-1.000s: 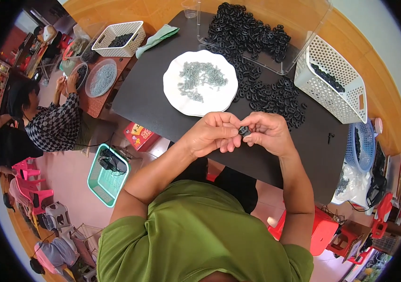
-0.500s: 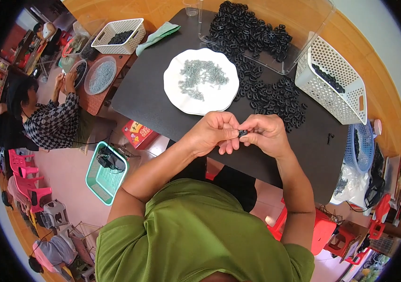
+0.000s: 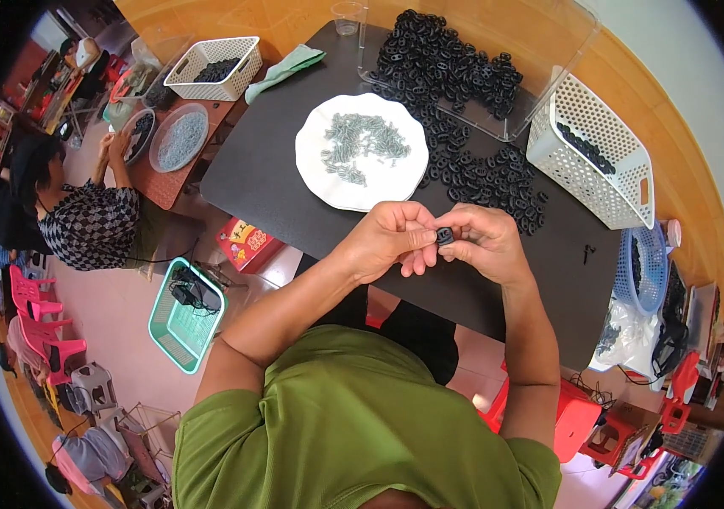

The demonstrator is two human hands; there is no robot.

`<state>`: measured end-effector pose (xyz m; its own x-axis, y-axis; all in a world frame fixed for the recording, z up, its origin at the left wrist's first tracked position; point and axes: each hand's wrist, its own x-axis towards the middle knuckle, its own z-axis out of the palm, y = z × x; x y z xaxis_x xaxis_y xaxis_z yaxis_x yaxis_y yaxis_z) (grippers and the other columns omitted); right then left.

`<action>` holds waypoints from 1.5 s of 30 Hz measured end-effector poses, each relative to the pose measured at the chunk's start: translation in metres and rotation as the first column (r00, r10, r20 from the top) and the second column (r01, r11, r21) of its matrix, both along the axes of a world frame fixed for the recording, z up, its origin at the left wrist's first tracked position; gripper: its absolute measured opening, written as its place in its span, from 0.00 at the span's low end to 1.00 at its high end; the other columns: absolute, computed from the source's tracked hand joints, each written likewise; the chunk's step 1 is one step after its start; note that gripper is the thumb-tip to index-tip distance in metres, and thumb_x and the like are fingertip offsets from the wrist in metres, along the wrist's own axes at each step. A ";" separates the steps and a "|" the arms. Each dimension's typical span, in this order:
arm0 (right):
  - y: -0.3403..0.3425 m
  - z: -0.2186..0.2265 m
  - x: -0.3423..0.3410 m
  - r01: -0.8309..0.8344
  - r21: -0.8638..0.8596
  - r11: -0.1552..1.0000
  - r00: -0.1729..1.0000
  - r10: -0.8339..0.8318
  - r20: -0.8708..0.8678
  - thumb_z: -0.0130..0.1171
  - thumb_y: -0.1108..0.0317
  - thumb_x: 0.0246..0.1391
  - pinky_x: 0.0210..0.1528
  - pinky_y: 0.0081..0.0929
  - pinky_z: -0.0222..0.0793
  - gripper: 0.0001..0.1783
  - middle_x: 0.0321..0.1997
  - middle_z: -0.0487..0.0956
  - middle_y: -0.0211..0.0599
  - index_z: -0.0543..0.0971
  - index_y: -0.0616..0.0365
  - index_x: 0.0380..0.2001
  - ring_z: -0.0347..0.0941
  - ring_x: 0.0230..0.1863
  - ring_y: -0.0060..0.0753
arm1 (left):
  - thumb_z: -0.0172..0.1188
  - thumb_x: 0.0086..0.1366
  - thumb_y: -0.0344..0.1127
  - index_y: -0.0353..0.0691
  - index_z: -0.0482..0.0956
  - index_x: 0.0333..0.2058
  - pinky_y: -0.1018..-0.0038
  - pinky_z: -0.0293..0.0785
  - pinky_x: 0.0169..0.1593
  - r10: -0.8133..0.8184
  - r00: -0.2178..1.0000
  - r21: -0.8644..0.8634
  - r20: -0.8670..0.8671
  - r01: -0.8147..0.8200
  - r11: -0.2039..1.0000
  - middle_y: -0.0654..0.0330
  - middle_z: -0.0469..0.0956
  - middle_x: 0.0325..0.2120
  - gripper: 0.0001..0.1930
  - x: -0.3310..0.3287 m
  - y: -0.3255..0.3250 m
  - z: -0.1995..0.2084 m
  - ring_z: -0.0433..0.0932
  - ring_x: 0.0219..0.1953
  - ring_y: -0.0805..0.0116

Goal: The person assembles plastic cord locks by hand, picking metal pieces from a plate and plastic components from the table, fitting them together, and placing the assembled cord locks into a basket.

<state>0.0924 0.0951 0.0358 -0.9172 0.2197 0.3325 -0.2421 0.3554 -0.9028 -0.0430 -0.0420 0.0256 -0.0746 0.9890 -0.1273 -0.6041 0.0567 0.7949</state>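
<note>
Over the near edge of the dark table, my left hand (image 3: 392,241) and my right hand (image 3: 487,243) meet at a small black plastic part (image 3: 444,236). Thumb and fingers of both are closed in a pinch on it, and the fingertips cover its edges. Just beyond my hands stands a white scalloped plate (image 3: 315,174) bearing many small grey metal pieces (image 3: 353,140) that look like springs. To the right of the plate, black oval parts with holes (image 3: 498,182) lie scattered, thickening into a heap (image 3: 430,64) toward a clear plastic box (image 3: 506,134).
A white perforated basket (image 3: 633,191) with black parts stands at the right, near a blue basket (image 3: 652,271) and a small black piece (image 3: 588,254). A green cloth (image 3: 287,71) lies at the far left edge. A co-worker (image 3: 86,216) sits left, beyond a green basket (image 3: 184,343).
The black part has turned between my fingers, so more of its face shows now. Both hands stay nearly in place. The whole view has shifted slightly.
</note>
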 end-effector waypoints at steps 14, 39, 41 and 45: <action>0.191 0.068 0.061 0.855 0.435 0.283 0.418 -0.872 -0.254 0.60 0.76 0.41 0.22 0.20 0.64 0.17 0.20 0.72 0.31 0.75 0.65 0.39 0.68 0.19 0.21 | 0.57 0.53 0.29 0.37 0.69 0.24 0.65 0.69 0.29 0.361 0.287 0.386 -0.887 0.035 0.922 0.56 0.72 0.21 0.05 0.029 -0.016 -0.031 0.73 0.26 0.55; 0.024 -0.021 -0.006 0.185 0.877 0.443 0.906 -0.423 0.022 0.59 0.75 0.37 0.27 0.33 0.66 0.05 0.24 0.69 0.35 0.73 0.58 0.21 0.70 0.29 0.39 | 0.59 0.52 0.28 0.36 0.72 0.25 0.70 0.67 0.24 0.322 0.329 0.337 -0.887 -0.015 0.942 0.57 0.72 0.19 0.05 0.028 -0.017 -0.033 0.73 0.20 0.60; 0.023 -0.017 -0.005 0.211 0.848 0.486 0.918 -0.397 -0.001 0.59 0.75 0.38 0.26 0.33 0.66 0.05 0.25 0.69 0.35 0.73 0.58 0.21 0.70 0.29 0.39 | 0.59 0.52 0.28 0.36 0.72 0.25 0.71 0.67 0.24 0.315 0.334 0.325 -0.888 -0.029 0.945 0.56 0.72 0.19 0.05 0.028 -0.016 -0.033 0.73 0.20 0.60; 0.016 -0.015 -0.009 0.237 0.810 0.536 0.934 -0.354 -0.039 0.59 0.74 0.38 0.26 0.33 0.66 0.06 0.25 0.69 0.36 0.72 0.58 0.22 0.70 0.28 0.39 | 0.59 0.52 0.28 0.36 0.72 0.25 0.71 0.67 0.24 0.303 0.313 0.304 -0.900 -0.048 0.951 0.56 0.73 0.19 0.05 0.031 -0.015 -0.030 0.73 0.20 0.60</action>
<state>0.0835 0.1114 0.0211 -0.8933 0.1878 0.4084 0.0983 0.9682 -0.2302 -0.0122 -0.0573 -0.0047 -0.1916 0.9250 0.3281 0.5623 -0.1705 0.8092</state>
